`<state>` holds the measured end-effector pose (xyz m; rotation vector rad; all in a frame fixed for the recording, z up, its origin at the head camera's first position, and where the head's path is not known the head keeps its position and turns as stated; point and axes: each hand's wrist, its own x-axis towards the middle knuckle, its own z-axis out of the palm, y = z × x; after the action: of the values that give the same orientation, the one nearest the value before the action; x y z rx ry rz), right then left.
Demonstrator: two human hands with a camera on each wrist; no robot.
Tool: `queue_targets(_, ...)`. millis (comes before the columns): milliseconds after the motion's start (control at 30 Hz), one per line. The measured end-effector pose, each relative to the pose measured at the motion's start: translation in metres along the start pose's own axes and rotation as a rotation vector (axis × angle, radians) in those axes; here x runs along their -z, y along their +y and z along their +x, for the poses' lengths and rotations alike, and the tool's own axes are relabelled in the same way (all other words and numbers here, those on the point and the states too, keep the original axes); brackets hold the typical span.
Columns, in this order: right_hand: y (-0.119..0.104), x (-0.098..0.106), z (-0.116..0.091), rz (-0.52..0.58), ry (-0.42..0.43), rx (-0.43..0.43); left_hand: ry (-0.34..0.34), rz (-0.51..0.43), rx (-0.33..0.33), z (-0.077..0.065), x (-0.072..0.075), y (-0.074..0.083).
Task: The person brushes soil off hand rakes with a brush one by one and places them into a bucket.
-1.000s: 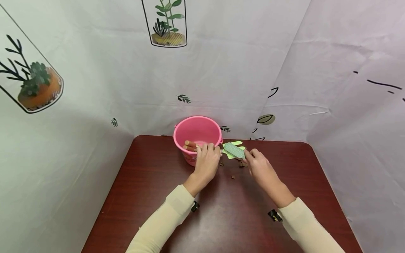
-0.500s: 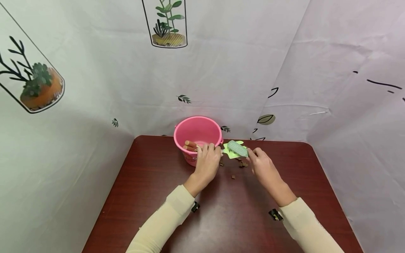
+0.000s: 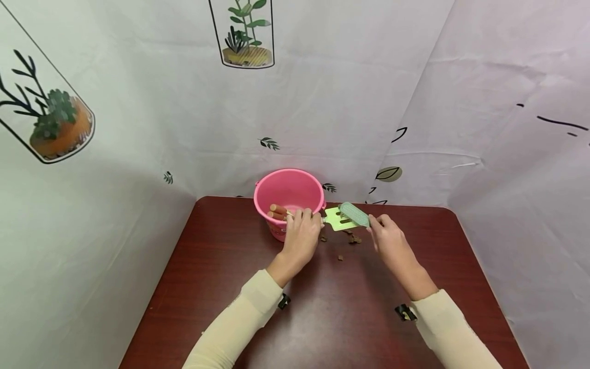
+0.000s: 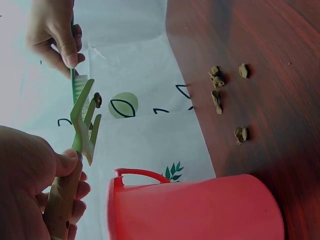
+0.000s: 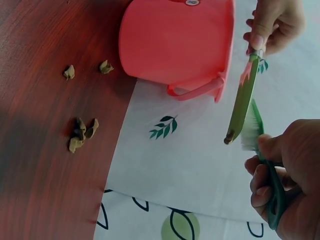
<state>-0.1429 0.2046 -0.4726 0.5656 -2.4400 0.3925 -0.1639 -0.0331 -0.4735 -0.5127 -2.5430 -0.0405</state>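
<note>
My left hand point(image 3: 301, 233) grips the wooden handle point(image 4: 62, 200) of a small light green garden fork point(image 4: 79, 122), held above the table beside the bucket. The fork's prongs point toward my right hand point(image 3: 391, 243), which holds a green brush point(image 3: 355, 214) by its handle. White bristles point(image 5: 250, 132) face the prongs and lie against or very near them. A brown crumb point(image 4: 97, 100) clings to a prong. Orange-brown handle ends point(image 3: 278, 209) show over the bucket's front rim, left of my left hand; which of them belongs to the fork I cannot tell.
A pink bucket point(image 3: 295, 188) stands at the table's back edge, against a patterned cloth wall point(image 3: 341, 123). Several brown clods point(image 3: 354, 239) lie on the dark red table point(image 3: 322, 318) below the tools and to the bucket's right.
My right hand has drawn the brush rightward along the fork toward the prong tips, uncovering more of the fork. The left hand and bucket stay in place.
</note>
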Motion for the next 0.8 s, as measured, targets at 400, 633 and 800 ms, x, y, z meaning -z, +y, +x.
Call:
queue_targets(400,0.009,0.001,-0.01,0.008,-0.026,-0.063,-0.016,-0.041,0.006,-0.004,0.001,-0.003)
queue_targets(633,0.019,0.003,-0.014,0.014,-0.028,-0.093,-0.009,-0.04,0.02,-0.008,-0.002,-0.006)
queue_targets(800,0.029,0.006,-0.018,0.007,-0.033,-0.128,0.009,-0.037,0.026,-0.009,-0.003,-0.008)
